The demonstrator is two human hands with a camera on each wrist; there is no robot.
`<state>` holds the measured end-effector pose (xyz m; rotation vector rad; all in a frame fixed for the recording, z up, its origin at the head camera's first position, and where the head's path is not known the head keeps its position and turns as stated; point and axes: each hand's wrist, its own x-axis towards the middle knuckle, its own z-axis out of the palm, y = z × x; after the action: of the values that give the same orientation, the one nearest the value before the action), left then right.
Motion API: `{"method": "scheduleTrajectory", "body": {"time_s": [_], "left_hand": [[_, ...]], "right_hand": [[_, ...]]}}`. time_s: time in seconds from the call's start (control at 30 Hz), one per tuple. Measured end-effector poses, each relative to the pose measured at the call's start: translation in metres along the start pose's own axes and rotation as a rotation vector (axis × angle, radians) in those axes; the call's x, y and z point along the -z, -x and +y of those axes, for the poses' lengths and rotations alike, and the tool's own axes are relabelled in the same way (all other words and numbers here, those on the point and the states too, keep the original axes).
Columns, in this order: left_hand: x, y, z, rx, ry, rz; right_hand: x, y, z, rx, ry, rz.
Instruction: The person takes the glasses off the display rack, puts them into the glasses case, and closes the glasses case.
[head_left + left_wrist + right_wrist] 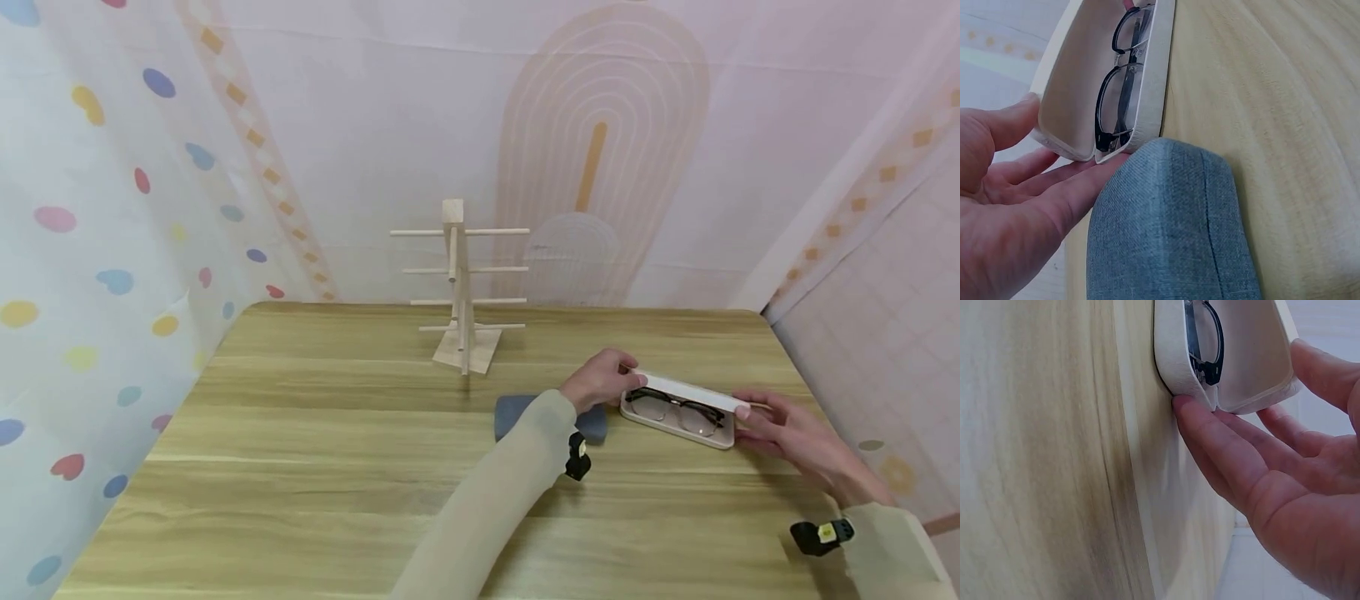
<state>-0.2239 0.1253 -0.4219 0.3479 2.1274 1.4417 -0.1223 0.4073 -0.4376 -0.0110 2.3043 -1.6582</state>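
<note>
A white eyeglass case [693,392] lies on the right side of the table with its lid raised. Inside it rests a folded pair of glasses [705,408] with dark upper rims. My left hand [602,379] grips the case's left end, thumb on the lid's edge and fingers along the end behind it. At the opposite end my right hand [798,435] holds it likewise, thumb at the lid and fingertips by the base, as the right wrist view shows. A closed blue-grey fabric case [1166,225] sits just below the left hand, partly covered by that forearm in the head view.
Toward the back of the table stands a wooden rack [462,292] with several pegs sticking out sideways. The wood-grain table [315,467] ends at a patterned curtain [375,125] behind and at the sides.
</note>
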Motion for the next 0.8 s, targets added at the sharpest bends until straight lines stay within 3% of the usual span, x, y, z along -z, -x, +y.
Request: {"method": "scheduleTrajectory", "body": {"time_s": [0.27,0.5,0.8], "left_hand": [[0.0018,0.0,0.0009,0.035,-0.003,-0.028],[0.0049,0.0007,-0.0004,0.016,-0.062,-0.08],[0.005,0.0027,-0.0018,-0.007,-0.143,-0.045]], "right_hand": [[0.0003,0.0006,0.004,0.072,-0.032,0.0],[-0.0002,0.0052,0.0024,0.077,0.108,0.035],[-0.0033,0.0065,0.0039,0.1,0.256,0.099]]}}
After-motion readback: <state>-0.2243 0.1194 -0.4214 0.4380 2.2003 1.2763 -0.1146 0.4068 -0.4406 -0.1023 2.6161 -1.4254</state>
